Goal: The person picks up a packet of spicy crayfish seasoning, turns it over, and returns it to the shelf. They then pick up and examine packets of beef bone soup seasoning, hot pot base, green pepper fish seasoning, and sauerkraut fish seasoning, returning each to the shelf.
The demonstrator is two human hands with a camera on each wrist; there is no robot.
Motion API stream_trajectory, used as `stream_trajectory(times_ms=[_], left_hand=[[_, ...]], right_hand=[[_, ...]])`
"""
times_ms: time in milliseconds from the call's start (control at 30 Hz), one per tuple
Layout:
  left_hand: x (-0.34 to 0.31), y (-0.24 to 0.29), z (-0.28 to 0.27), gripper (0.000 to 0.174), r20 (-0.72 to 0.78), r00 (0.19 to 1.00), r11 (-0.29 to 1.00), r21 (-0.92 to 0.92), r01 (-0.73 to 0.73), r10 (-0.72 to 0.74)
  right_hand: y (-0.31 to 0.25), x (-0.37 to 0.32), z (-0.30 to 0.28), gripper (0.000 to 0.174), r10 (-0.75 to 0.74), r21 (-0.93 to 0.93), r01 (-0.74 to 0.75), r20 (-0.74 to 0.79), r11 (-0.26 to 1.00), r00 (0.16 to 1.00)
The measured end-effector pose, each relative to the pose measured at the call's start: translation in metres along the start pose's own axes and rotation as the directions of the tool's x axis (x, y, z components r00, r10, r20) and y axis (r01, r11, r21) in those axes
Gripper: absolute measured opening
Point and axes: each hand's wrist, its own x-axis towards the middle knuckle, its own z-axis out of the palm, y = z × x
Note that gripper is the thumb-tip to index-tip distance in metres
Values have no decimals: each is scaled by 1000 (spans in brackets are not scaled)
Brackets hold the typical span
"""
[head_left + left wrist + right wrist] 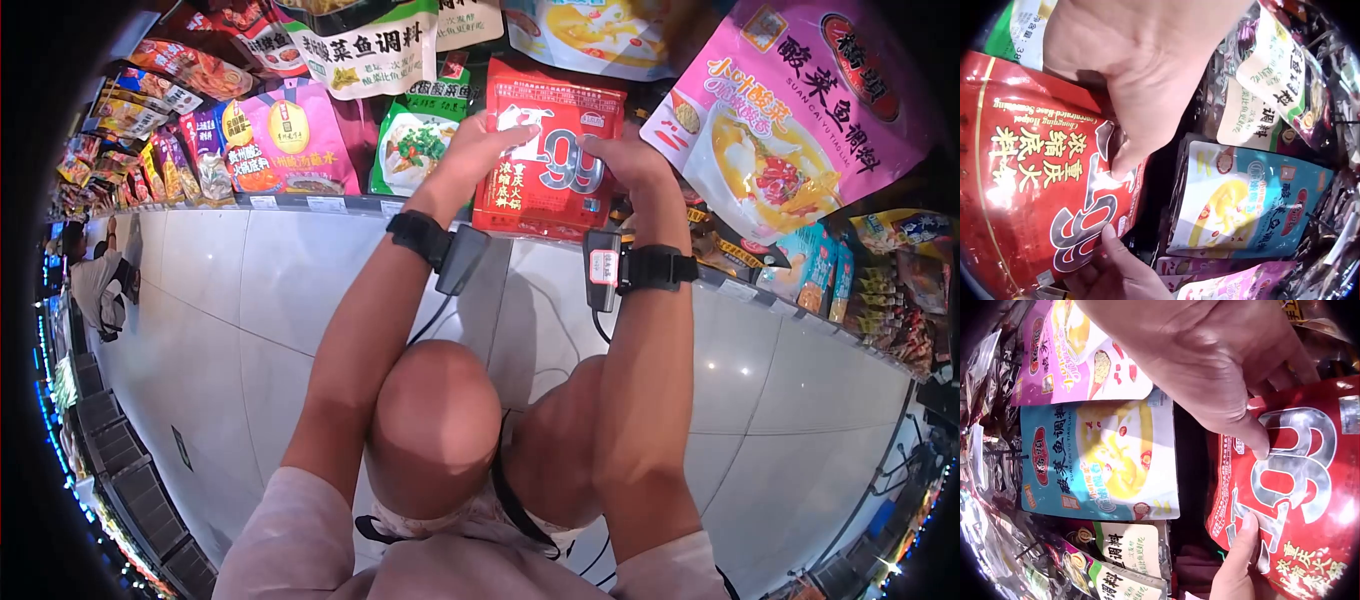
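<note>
Both hands hold a red packet of Chongqing hotpot base seasoning in front of the shelf. My left hand grips its left side, thumb across the front. On the opposite side, my right hand pinches the edge with its thumb over the silver lettering. The left wrist view shows the red packet close up, its printed front towards the camera. The fingers behind the packet are mostly hidden. In the right wrist view, the right thumb presses on the packet's front.
A green packet stands just left of the red one. To the right hangs a large pink pickled-fish seasoning packet, and a blue-and-white one hangs above. The shelf edge runs across, over a tiled floor. Another person is far left.
</note>
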Motion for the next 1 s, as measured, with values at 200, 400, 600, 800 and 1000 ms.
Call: stream_trajectory(times_ms=[200,400,600,800,1000], left_hand=[[-4,2,4,35,-20,991,987,-95,132,-134],[15,-28,-13,32,-118,991,992,-113,50,-63],[10,-21,-6,48,-200,969,976,-192,104,-143],[28,-67,-50,58,542,809,606,-572,554,-228],[-35,-29,0,54,192,979,974,-201,102,-63]], right_hand=[[-4,-6,1,69,-24,-159,17,-42,987,999],[-18,-15,6,58,59,-288,-53,14,956,998],[-35,-33,10,54,-28,121,-8,290,993,957],[-43,-40,16,46,-165,181,91,453,979,876],[-23,-15,29,92,56,-231,68,490,970,870]])
